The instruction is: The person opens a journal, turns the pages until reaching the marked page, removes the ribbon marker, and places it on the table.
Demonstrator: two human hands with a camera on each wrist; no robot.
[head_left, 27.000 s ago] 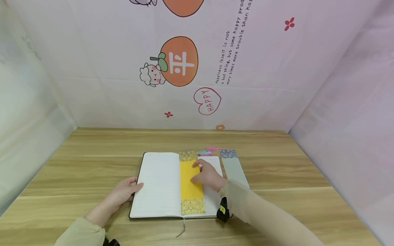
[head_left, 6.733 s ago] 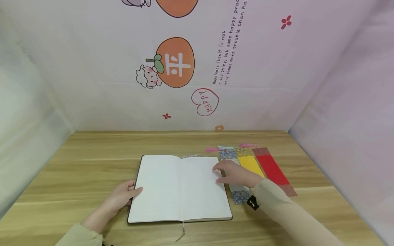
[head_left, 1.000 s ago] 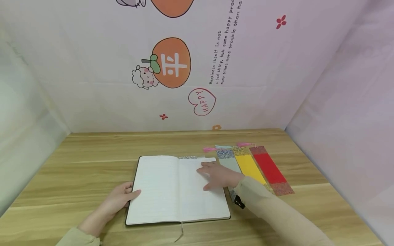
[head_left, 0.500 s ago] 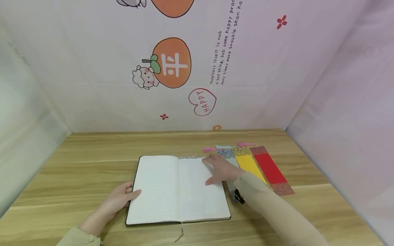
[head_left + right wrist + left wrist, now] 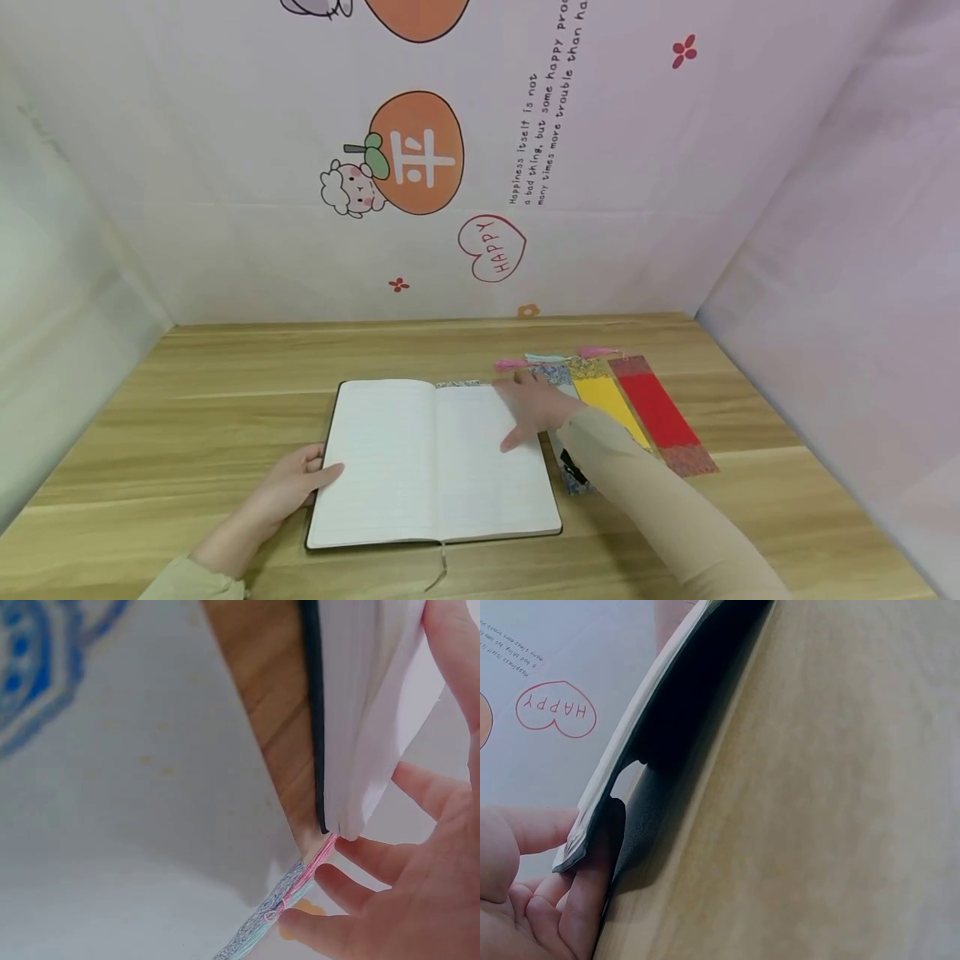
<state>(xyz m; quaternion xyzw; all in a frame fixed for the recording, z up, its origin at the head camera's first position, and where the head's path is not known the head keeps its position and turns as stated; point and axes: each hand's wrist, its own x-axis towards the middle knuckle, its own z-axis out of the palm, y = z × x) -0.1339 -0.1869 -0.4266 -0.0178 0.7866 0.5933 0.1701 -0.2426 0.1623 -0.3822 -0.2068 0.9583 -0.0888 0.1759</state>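
An open notebook (image 5: pixel 382 467) with lined pages lies on the table. My left hand (image 5: pixel 288 479) grips its left edge, thumb on the page and fingers under the dark cover (image 5: pixel 667 712). At the top right corner my right hand (image 5: pixel 536 408) has its fingers spread; in the right wrist view, fingertips touch the page edges (image 5: pixel 367 690). To the right are a grey-blue bookmark (image 5: pixel 551 375), partly hidden by the right arm, a yellow bookmark (image 5: pixel 603 396) and a red bookmark (image 5: pixel 660 408). A patterned strip (image 5: pixel 457 384) shows past the notebook's top edge.
Pink tassels (image 5: pixel 596 352) and a pale blue tassel (image 5: pixel 546 359) lie behind the bookmarks. A ribbon (image 5: pixel 442 562) hangs from the notebook's near edge. A printed cloth (image 5: pixel 600 250) rises behind the wooden table (image 5: pixel 262 358), with white cloth on both sides.
Over the last second my right hand slid from the right page to its far corner. Much earlier the yellow bookmark lay on that page; it now lies right, beside the red one.
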